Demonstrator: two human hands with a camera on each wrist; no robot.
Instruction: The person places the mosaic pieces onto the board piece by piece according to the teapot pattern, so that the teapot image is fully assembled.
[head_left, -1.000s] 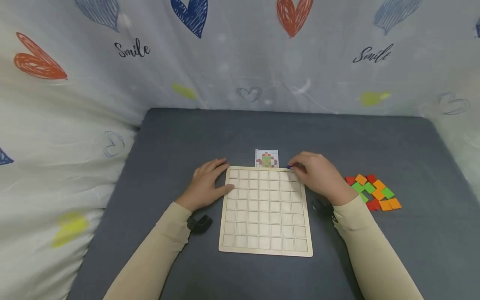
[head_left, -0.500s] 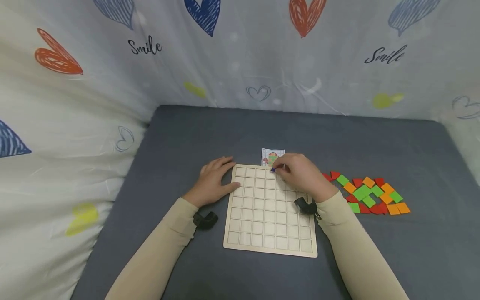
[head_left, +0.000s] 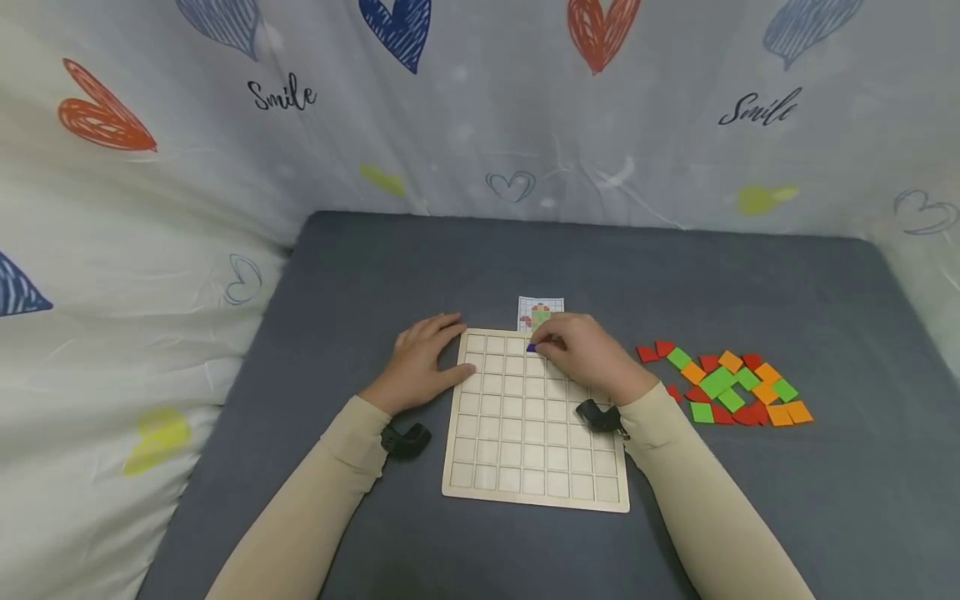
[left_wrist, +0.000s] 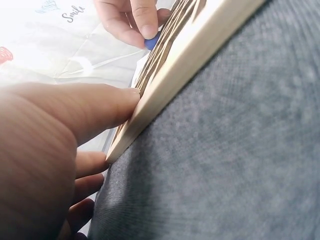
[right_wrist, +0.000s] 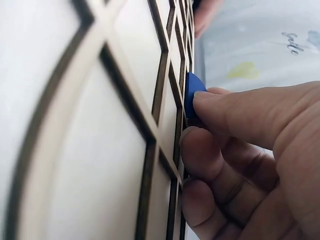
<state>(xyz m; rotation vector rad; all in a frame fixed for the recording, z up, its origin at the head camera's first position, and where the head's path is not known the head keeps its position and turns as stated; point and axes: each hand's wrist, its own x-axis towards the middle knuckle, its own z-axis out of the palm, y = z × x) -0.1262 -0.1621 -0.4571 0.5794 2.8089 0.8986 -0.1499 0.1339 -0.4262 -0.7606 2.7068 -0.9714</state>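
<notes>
A pale wooden grid board [head_left: 534, 457] with square cells lies on the dark table. My right hand [head_left: 588, 357] pinches a small blue tile [right_wrist: 192, 97] between thumb and fingers, over the top row of cells near the middle. The tile's visible edge looks curved; the fingers hide part of it. At the board's upper left corner rests my left hand [head_left: 415, 364], its thumb on the rim and its fingers extended beside the corner. Just behind the board lies a small printed card [head_left: 527, 306] with a coloured grid picture, partly covered by my right hand.
Several loose red, green and orange tiles [head_left: 718, 382] lie spread on the grey table [head_left: 420, 258] to the right of the board. A white curtain [head_left: 450, 142] with printed hearts hangs behind the table and along its left side.
My right hand has carried the blue tile leftward from the board's upper right corner to the middle of its top row. My left hand stays at the board's corner.
</notes>
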